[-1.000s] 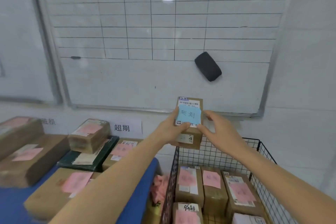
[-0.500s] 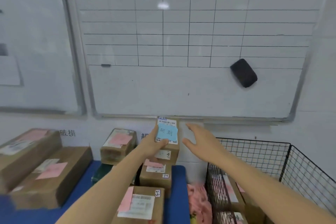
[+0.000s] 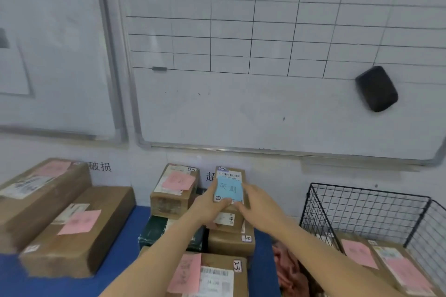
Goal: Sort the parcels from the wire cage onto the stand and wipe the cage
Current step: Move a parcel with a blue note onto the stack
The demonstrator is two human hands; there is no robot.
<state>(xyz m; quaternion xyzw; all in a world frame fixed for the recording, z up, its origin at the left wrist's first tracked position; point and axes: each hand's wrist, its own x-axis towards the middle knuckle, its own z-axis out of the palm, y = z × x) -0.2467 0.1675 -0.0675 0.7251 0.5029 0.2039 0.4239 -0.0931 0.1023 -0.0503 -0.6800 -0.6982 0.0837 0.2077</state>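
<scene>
My left hand (image 3: 209,207) and right hand (image 3: 258,202) gripped parcel (image 3: 229,200), long axis toward whiteboard (image 3: 241,108), above blue stand (image 3: 120,279); cage (image 3: 362,212) at right.

A parcel sorting room: labelled cardboard boxes (image 3: 72,226) stacked left of the fingers, a wire cage (image 3: 366,212) to their right, gridded whiteboard (image 3: 265,43) above them.

Whiteboards and wall labels behind the work area

A gridded whiteboard (image 3: 265,60) is mounted on the wall, with a black eraser (image 3: 376,88) stuck near its right edge and a small dark marker (image 3: 159,68) on a grid line. A second board (image 3: 53,50) is hung to its left. Printed Chinese characters (image 3: 100,166) are seen below.
</scene>
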